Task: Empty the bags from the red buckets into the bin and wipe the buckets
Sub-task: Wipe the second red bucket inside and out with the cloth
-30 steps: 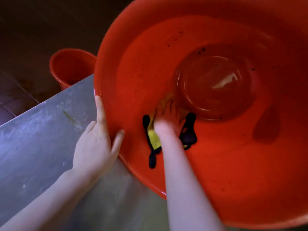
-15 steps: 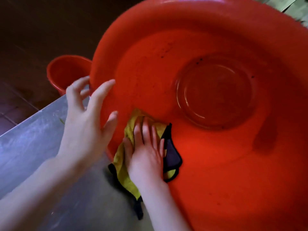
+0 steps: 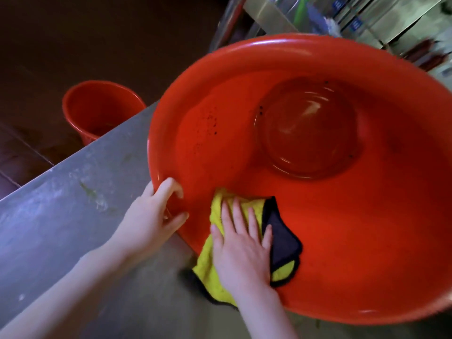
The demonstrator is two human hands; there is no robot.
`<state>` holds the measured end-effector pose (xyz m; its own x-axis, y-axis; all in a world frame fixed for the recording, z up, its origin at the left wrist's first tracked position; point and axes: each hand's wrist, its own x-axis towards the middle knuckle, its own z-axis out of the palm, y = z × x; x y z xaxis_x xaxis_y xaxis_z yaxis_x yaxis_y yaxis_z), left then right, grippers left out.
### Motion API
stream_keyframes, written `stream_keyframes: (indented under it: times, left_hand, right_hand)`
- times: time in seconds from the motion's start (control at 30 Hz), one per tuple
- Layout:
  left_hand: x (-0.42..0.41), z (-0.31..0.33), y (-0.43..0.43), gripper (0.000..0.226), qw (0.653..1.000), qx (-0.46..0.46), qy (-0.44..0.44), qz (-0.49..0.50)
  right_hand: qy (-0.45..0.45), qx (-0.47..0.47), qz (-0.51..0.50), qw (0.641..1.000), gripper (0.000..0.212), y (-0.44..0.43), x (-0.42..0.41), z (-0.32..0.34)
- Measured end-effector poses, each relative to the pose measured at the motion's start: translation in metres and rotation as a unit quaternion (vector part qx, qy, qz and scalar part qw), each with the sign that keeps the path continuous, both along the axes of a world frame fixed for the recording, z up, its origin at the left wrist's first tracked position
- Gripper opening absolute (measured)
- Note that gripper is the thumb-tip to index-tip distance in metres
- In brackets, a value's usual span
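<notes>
Two red buckets are in view. The large red bucket (image 3: 342, 241) lies tilted on the steel counter (image 3: 61, 228), its glossy inside dotted with dark specks. A smaller red bucket (image 3: 97, 106) stands on the floor beyond. The left hand (image 3: 151, 216) curls over the large bucket's near rim, and the right hand (image 3: 242, 250) presses one yellow-and-black cloth (image 3: 217, 201) there with straight, spread fingers.

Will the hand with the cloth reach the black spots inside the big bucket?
Probably yes. The right hand lies flat on the cloth at the near rim, and the spots sit on bare wall just beyond, with nothing between.
</notes>
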<state>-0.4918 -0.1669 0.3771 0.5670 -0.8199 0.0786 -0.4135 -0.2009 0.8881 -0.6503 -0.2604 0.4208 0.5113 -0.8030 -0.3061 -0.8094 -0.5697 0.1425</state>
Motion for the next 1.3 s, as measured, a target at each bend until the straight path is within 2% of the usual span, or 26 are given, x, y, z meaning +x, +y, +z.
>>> stream_keyframes:
  times: [0.1, 0.2, 0.37, 0.47, 0.63, 0.73, 0.83, 0.93, 1.0, 1.1, 1.3]
  left_hand:
    - [0.001, -0.001, 0.002, 0.041, 1.0, 0.005, -0.002, -0.01]
    - [0.002, 0.0, 0.002, 0.041, 1.0, -0.002, -0.004, -0.015]
    - [0.004, -0.004, 0.002, 0.038, 1.0, -0.015, 0.005, -0.023]
    - [0.005, -0.004, 0.003, 0.035, 0.999, -0.01, 0.006, -0.033]
    - [0.007, -0.003, 0.003, 0.034, 0.999, -0.005, 0.008, -0.038]
    - [0.007, -0.001, 0.003, 0.035, 0.999, -0.008, 0.006, -0.044]
    - [0.008, -0.001, 0.004, 0.037, 0.999, -0.008, 0.003, -0.052]
    - [0.007, -0.002, 0.004, 0.034, 0.999, -0.011, 0.007, -0.05]
    - [0.006, -0.002, 0.004, 0.033, 0.999, -0.012, 0.005, -0.046]
    - [0.005, -0.002, 0.003, 0.032, 0.999, -0.006, 0.013, -0.043]
    - [0.005, 0.002, 0.004, 0.03, 0.999, 0.005, 0.017, -0.04]
  right_hand:
    - [-0.062, -0.004, -0.029, 0.998, 0.059, -0.007, 0.028, -0.017]
    - [-0.118, -0.014, -0.089, 0.989, 0.059, -0.056, 0.058, -0.027]
    - [-0.14, 0.04, -0.183, 0.972, 0.055, -0.136, 0.084, -0.022]
    - [-0.129, 0.023, -0.152, 0.98, 0.056, -0.104, 0.077, -0.025]
    - [-0.14, -0.001, -0.004, 0.99, 0.061, 0.008, 0.04, -0.024]
    - [-0.136, 0.011, 0.01, 0.991, 0.063, 0.007, 0.036, -0.024]
    - [-0.132, -0.003, -0.045, 0.99, 0.06, -0.056, 0.053, -0.028]
    - [-0.153, 0.03, -0.156, 0.975, 0.057, -0.12, 0.078, -0.025]
    - [-0.166, 0.036, -0.19, 0.967, 0.056, -0.136, 0.088, -0.026]
    - [-0.155, 0.022, -0.16, 0.975, 0.056, -0.116, 0.085, -0.024]
    - [-0.131, -0.022, -0.005, 0.991, 0.06, 0.006, 0.038, -0.023]
